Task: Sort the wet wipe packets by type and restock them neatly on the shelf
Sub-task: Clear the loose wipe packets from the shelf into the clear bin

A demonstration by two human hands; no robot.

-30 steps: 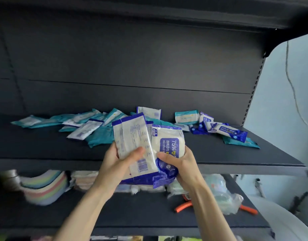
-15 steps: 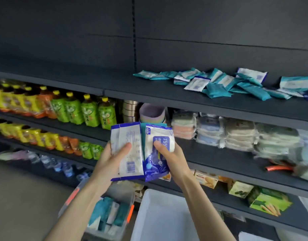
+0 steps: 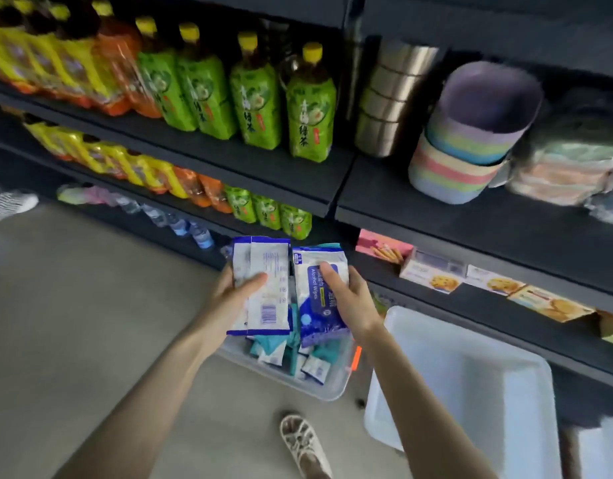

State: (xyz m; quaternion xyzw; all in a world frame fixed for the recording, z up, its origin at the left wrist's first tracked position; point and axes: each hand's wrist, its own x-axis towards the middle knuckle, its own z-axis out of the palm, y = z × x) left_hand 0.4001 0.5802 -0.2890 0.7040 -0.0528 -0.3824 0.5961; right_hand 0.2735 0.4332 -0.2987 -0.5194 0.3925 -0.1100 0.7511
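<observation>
My left hand [image 3: 229,295] grips a white and blue wipe packet [image 3: 263,288] that shows its barcode side, thumb laid across its face. Beside it, my right hand [image 3: 350,299] holds a blue "Alcohol Wipes" packet [image 3: 315,305], thumb on its label, with a teal edge of another packet behind it. Both packets hang just above a clear plastic bin [image 3: 329,388] on the floor, which holds several teal and blue-white wipe packets [image 3: 291,357]. The upper shelf with the loose wipes is out of view.
An empty white tub [image 3: 471,385] sits on the floor to the right of the bin. Dark shelves [image 3: 471,219] hold green, yellow and orange drink bottles [image 3: 308,105], stacked pastel bowls [image 3: 464,157], metal cups and snack boxes. My sandalled foot [image 3: 301,440] stands below the bin.
The view has swung down from the top shelf to the floor bin. Both hands have come down with the packets, which are now held side by side over the bin.
</observation>
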